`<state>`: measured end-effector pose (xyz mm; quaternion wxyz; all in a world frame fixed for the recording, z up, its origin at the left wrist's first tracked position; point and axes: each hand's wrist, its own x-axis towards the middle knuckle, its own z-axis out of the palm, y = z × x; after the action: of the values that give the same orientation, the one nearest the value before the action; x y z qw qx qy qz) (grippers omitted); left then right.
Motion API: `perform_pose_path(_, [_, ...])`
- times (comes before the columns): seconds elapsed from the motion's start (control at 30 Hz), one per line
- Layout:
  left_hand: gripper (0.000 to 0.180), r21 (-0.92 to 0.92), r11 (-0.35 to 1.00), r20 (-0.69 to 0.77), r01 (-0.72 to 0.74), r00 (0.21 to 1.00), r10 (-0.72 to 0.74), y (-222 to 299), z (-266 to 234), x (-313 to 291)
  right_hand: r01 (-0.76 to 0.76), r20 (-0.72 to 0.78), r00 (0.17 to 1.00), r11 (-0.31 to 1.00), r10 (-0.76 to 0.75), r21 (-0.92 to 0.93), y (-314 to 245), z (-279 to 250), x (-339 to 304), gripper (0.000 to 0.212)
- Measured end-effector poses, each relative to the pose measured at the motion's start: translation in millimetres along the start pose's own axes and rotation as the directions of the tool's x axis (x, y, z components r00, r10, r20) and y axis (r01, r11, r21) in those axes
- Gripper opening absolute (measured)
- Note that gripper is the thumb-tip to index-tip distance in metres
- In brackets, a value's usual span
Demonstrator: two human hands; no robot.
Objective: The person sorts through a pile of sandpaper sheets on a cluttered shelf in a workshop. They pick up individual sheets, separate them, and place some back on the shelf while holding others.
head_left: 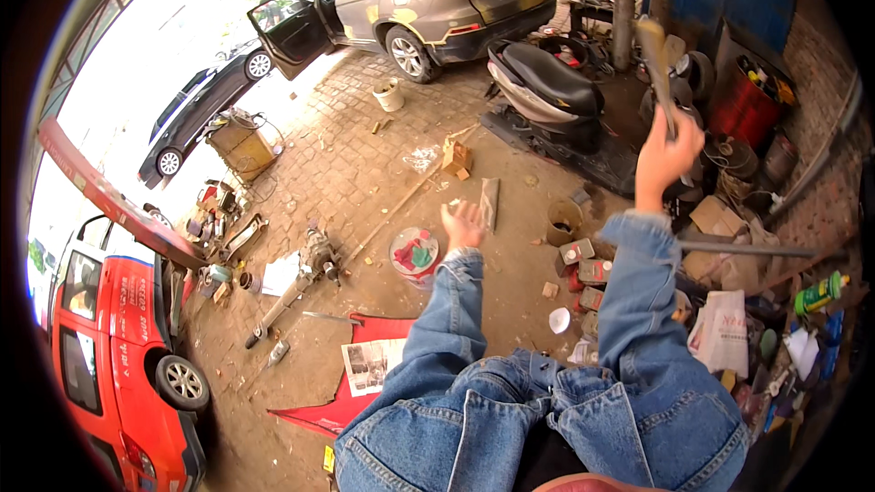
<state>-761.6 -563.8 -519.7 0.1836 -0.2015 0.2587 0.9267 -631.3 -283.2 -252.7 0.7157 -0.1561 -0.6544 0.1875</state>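
My right hand (668,157), raised at the right, is closed around a long slim tool (658,59) with a yellowish upper end and a greyer lower part. Blur hides its exact kind. Held out in front of me, my left hand (465,224) has its fingers apart and carries nothing. Just left of that hand, a round tub (415,253) with red and green stuff in it stands on the ground. A narrow grey strip (489,204) lies right beside the left fingers. Beyond them sits a small cardboard box (457,158).
A scooter (547,96) and a grey-brown car (428,0) with an open door stand ahead. Metal cans (583,264) and heaped clutter line my right. At left are a red vehicle (118,337), a long metal shaft (296,290) and a red panel (333,392) with newspaper.
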Motion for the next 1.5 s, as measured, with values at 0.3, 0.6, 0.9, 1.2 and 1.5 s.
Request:
perform_pose_path(0.3, [0.049,0.009,0.962,0.267,-0.273,0.928,0.261,31,66,7,0.234,0.934,0.352,0.972,-0.061,-0.025,86,-65,-254,0.010])
perform_pose_path(0.6, [0.048,0.596,0.801,0.268,-0.055,0.954,-0.134,-69,61,-86,-0.988,0.838,0.022,-0.114,0.545,0.101,82,-74,-189,0.030])
perform_pose_path(0.9, [0.027,0.731,0.591,0.431,-0.341,0.902,-0.013,-121,80,-109,-0.997,0.787,0.074,0.057,0.612,0.049,65,-96,-186,0.026])
perform_pose_path(1.2, [0.013,0.699,0.556,0.416,-0.450,0.888,0.196,-136,77,-116,-0.910,0.703,0.373,0.387,0.605,0.150,53,-93,-199,0.015])
perform_pose_path(1.5, [0.025,0.711,0.640,0.293,-0.291,0.950,0.106,-82,37,-85,-0.869,0.889,0.441,0.309,0.125,0.387,5,-112,-6,0.068])
